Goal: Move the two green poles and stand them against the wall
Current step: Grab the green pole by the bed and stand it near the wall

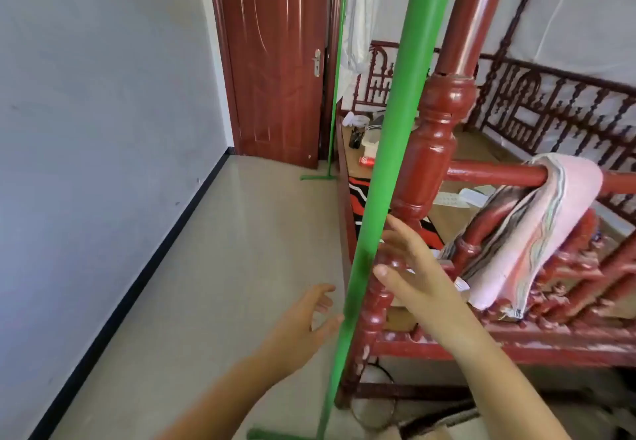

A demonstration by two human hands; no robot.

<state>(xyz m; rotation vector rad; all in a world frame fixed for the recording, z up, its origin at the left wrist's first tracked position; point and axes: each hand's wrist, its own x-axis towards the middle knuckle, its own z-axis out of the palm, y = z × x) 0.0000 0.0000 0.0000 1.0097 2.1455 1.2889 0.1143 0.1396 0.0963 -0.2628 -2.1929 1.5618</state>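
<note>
- Near green pole [395, 137] is seen upright, leaning slightly, right beside the red bed post [437, 137] on its wall-facing side; its green foot bar [272, 435] rests on the floor at the base of that post.
- Left hand [299, 322] is held open, fingers spread, just short of the near pole on the side away from the bed post; thumb tip looks at or almost at the pole, contact cannot be confirmed. Nothing is gripped.
- Right hand [413, 267] is held open on the bed post side of the pole, fingers extended toward it and close to the post's turned section. No grip is closed on the pole; touch cannot be told.
- Far green pole [335, 95] is seen standing farther along the bed frame from the post, next to the red-brown door [275, 61], with its foot bar [318, 177] on the floor in front of the door.
- White wall [103, 130] lies across the open floor strip from the bed post; neither pole is against it.
- A pink striped towel [537, 229] is draped over the bed rail, just past the post on the bed side.
</note>
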